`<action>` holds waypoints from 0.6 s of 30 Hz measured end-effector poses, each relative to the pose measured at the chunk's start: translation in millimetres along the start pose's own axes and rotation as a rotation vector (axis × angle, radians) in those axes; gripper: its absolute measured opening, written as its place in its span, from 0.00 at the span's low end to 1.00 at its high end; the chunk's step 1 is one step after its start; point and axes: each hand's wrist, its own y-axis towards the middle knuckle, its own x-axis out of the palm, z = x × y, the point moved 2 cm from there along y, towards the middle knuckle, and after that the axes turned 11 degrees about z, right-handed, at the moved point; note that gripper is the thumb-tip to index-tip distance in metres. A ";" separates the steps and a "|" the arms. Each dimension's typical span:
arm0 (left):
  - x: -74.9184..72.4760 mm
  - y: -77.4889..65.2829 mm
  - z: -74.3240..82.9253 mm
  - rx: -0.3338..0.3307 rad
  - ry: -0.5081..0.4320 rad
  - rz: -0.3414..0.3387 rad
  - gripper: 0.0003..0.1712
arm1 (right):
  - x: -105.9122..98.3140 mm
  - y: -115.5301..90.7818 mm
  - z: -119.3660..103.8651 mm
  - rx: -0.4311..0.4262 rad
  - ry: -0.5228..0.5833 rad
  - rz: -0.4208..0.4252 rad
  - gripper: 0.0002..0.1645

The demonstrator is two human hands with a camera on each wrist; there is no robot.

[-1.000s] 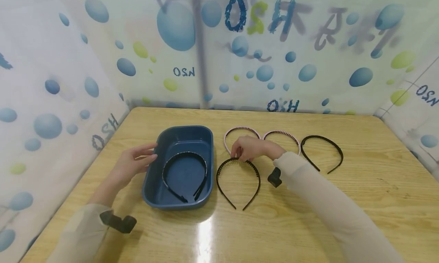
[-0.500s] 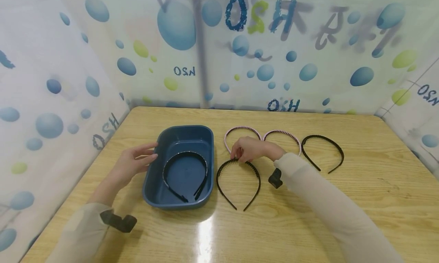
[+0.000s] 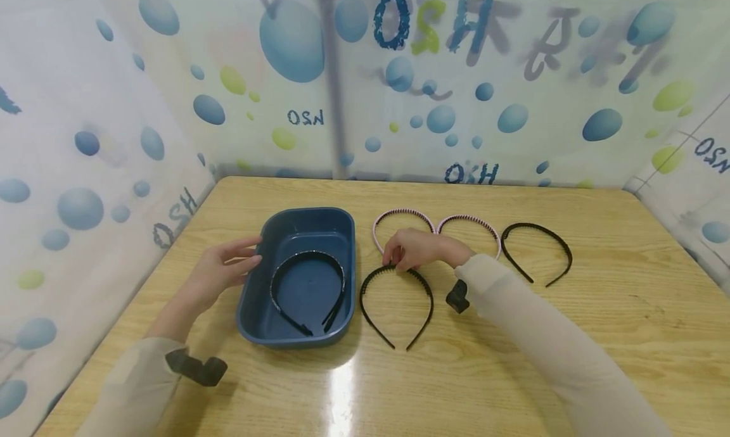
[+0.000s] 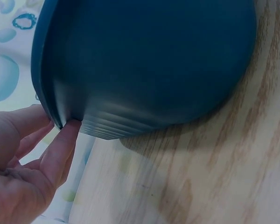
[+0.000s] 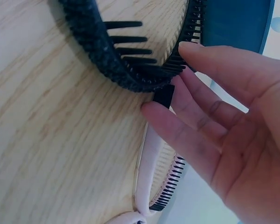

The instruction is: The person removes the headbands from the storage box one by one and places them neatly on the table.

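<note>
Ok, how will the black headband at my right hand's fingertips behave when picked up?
The black headband likely feels stiff, as it forms one smooth arch. It's probably light, looking slim for its span. It may snag rather than slip, with teeth along its inner side.

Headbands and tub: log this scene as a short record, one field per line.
Surface: wooden table
Container: blue tub, standing on the table
Inside the tub: speckled black headband
Left hand: pinches the tub's left rim
Right hand: pinches the toothed black headband at its curved top
Beyond that hand: left pink headband and right pink headband, both partly hidden
Farthest right: another black headband, lying on the table
Headbands in all: five visible
</note>
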 end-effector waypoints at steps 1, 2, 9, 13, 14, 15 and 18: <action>-0.1 -0.1 -0.1 -0.002 -0.001 0.001 0.33 | 0.0 0.0 -0.1 0.000 -0.001 -0.004 0.13; -0.2 -0.2 -0.3 -0.003 -0.002 0.002 0.32 | -0.1 0.0 -0.2 0.003 0.001 -0.007 0.13; -0.3 -0.8 -1.8 -0.006 0.006 0.005 0.33 | -5.2 1.2 -3.5 -0.036 -0.009 0.010 0.13; 0.1 -1.8 -1.9 -0.007 -0.002 0.002 0.33 | -11.5 1.7 -8.1 -0.061 -0.035 0.042 0.14; 0.1 -1.7 -1.6 -0.009 -0.005 0.003 0.33 | -13.4 2.3 -9.8 -0.067 -0.037 0.046 0.14; 0.3 -1.6 -1.3 -0.011 -0.009 0.001 0.33 | -15.2 3.0 -11.5 -0.069 -0.040 0.050 0.15; 0.3 -0.7 -0.2 -0.004 -0.010 -0.001 0.33 | -19.8 6.6 -15.8 -0.073 -0.056 0.066 0.15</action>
